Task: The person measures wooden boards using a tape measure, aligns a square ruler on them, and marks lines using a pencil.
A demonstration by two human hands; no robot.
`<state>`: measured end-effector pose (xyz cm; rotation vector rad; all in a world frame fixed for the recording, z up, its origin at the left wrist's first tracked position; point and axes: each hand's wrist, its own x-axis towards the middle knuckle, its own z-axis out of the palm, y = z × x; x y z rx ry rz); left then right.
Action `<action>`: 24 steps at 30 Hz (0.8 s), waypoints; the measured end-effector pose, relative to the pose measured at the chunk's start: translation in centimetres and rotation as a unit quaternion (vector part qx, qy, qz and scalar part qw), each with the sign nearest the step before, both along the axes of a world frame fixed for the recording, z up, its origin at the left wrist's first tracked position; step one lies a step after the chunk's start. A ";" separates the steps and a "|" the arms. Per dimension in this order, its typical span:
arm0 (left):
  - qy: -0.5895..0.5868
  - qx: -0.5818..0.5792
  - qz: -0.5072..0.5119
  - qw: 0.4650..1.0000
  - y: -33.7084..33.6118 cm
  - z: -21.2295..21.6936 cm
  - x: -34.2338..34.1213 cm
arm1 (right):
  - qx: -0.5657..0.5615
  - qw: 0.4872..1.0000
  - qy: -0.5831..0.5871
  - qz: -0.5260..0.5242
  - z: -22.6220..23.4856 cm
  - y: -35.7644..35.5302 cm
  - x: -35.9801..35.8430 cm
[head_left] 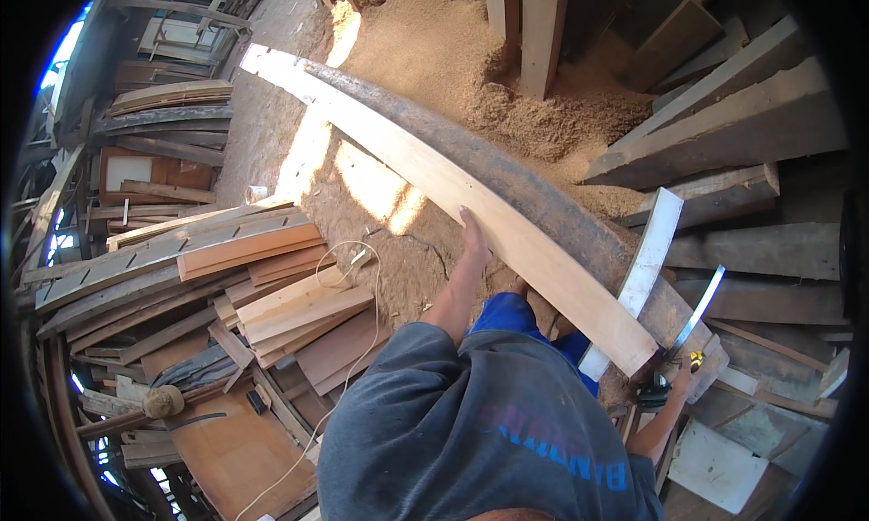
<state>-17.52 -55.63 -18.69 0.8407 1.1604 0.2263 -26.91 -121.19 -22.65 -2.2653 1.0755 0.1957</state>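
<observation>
Left hand (471,236) lies flat on the long plank (434,181); right hand (677,381) grips the handsaw (697,313). Press firmly mid-frame to stop the plank shifting.

— What is that long thing?
— It is a long wood plank (471,191); it is pale on top and dark with bark along one side; it bends a little and lies slanted over the sawdust.
— And the shiny thing?
— A handsaw (692,326) with a thin metal blade; it stands tilted at the plank's near end; its handle is dark.
</observation>
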 end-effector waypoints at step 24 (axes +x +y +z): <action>0.106 -0.119 -0.180 0.971 7.4 2.6 -2.6 | 0.620 0.771 0.028 0.143 17.0 26.8 13.6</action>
